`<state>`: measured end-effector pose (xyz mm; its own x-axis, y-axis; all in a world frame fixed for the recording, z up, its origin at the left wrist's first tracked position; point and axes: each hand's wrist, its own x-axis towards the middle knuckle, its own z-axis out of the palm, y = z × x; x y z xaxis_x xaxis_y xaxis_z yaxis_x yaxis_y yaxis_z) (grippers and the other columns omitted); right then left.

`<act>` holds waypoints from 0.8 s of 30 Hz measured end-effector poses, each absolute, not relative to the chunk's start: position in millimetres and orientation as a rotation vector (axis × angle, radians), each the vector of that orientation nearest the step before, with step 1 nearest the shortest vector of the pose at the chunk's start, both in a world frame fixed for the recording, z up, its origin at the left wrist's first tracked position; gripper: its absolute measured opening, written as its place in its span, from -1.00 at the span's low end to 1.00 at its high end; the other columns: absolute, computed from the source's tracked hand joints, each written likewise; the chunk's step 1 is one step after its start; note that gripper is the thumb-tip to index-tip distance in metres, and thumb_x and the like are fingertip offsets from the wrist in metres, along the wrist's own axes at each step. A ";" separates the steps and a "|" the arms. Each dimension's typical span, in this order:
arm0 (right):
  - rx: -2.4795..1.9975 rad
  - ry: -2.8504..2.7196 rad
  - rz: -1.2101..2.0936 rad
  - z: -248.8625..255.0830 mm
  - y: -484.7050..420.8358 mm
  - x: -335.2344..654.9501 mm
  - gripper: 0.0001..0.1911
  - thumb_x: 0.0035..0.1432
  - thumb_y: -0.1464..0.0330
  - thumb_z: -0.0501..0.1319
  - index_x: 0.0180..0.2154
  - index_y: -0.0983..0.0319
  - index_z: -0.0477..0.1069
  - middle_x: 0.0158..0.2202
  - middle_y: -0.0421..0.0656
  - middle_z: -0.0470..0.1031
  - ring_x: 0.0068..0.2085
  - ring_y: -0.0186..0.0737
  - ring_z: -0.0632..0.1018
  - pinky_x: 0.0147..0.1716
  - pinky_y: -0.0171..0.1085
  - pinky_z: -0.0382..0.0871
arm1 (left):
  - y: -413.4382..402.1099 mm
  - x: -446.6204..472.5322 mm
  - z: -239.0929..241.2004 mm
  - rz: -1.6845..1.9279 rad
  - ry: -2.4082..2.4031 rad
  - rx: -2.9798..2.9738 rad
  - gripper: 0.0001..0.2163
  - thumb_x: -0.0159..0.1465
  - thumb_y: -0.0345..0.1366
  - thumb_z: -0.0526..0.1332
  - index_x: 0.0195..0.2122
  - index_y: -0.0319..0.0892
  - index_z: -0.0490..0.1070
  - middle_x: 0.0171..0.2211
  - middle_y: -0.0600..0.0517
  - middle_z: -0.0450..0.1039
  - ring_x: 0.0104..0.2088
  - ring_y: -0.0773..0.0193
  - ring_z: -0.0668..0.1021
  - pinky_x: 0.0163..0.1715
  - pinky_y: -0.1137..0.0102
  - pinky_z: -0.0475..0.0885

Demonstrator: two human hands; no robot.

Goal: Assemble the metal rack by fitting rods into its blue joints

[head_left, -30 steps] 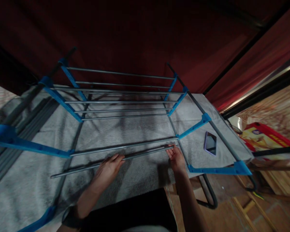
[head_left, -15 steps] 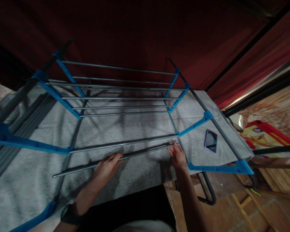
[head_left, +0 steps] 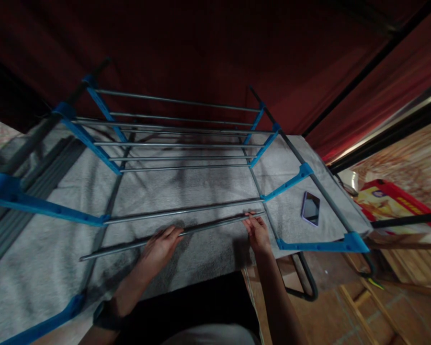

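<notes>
A loose grey metal tube point(head_left: 211, 225) runs crosswise in front of me, low over the grey cloth. My left hand point(head_left: 161, 247) is closed around it left of its middle. Close to its right end, my right hand point(head_left: 256, 230) pinches it with the fingertips. The tube's left end sticks out free past my left hand. Just beyond lies a fixed crossbar point(head_left: 187, 211) of a rack frame, held between blue plastic brackets point(head_left: 283, 186). Another blue bracket point(head_left: 316, 246) stands right of my right hand, with no bar joined to it.
Farther back, several crossbars point(head_left: 179, 144) span the rack. Grey tubes point(head_left: 32, 191) lie bundled at the left on the grey cloth point(head_left: 208, 184). A phone point(head_left: 311, 209) rests at the right. Beyond the edge are a red and yellow box point(head_left: 398, 201) and wooden pieces point(head_left: 366, 306) on the floor.
My right hand has shifted slightly left along the tube, uncovering more of its right end. The left hand keeps its hold. The whole view has turned a little.
</notes>
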<state>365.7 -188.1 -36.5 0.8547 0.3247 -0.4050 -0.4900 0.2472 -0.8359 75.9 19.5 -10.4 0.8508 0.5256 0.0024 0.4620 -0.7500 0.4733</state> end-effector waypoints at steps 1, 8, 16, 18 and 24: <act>-1.203 0.148 0.559 -37.4 -188.8 365.8 -0.67 -0.14 0.24 0.58 -0.30 0.07 0.57 -0.20 -0.20 0.72 -0.11 -0.15 0.68 -0.02 -0.15 0.61 | 19.2 75.5 -10.8 0.196 0.720 2.569 -0.61 0.51 -0.14 -0.01 0.06 -0.05 0.60 -0.04 -0.07 0.67 -0.09 0.03 0.69 -0.01 0.16 0.60; -1.167 0.122 0.576 -34.9 -194.0 362.0 -0.61 -0.13 0.24 0.57 -0.20 0.09 0.60 -0.14 -0.14 0.72 -0.02 -0.08 0.69 0.03 -0.08 0.62 | 17.4 72.3 -9.9 0.253 0.671 2.551 -0.67 0.49 -0.17 0.04 0.03 -0.05 0.60 -0.05 -0.07 0.67 -0.10 0.03 0.69 -0.01 0.16 0.60; -1.153 0.125 0.626 -30.6 -194.2 349.0 -0.60 -0.08 0.29 0.55 -0.14 0.11 0.60 -0.13 -0.19 0.72 -0.06 -0.18 0.69 0.01 -0.17 0.61 | 12.7 73.4 -7.6 0.245 0.630 2.575 -0.74 0.47 -0.25 0.07 -0.04 -0.06 0.57 -0.11 -0.05 0.65 -0.11 0.06 0.67 -0.06 0.20 0.60; -1.149 0.132 0.632 -31.1 -192.7 346.6 -0.61 -0.07 0.29 0.54 -0.15 0.11 0.60 -0.13 -0.19 0.72 -0.07 -0.18 0.69 -0.02 -0.20 0.61 | 10.8 74.2 -8.1 0.254 0.620 2.584 -0.73 0.48 -0.25 0.05 -0.04 -0.07 0.57 -0.12 -0.05 0.65 -0.10 0.05 0.67 -0.03 0.18 0.59; -1.145 0.170 0.628 -32.4 -189.9 345.4 -0.66 -0.11 0.27 0.57 -0.25 0.11 0.57 -0.19 -0.21 0.72 -0.10 -0.21 0.69 -0.08 -0.25 0.62 | 7.8 73.2 -10.1 0.268 0.630 2.564 -0.67 0.50 -0.20 0.02 0.03 -0.05 0.58 -0.06 -0.07 0.65 -0.09 0.04 0.68 -0.01 0.16 0.59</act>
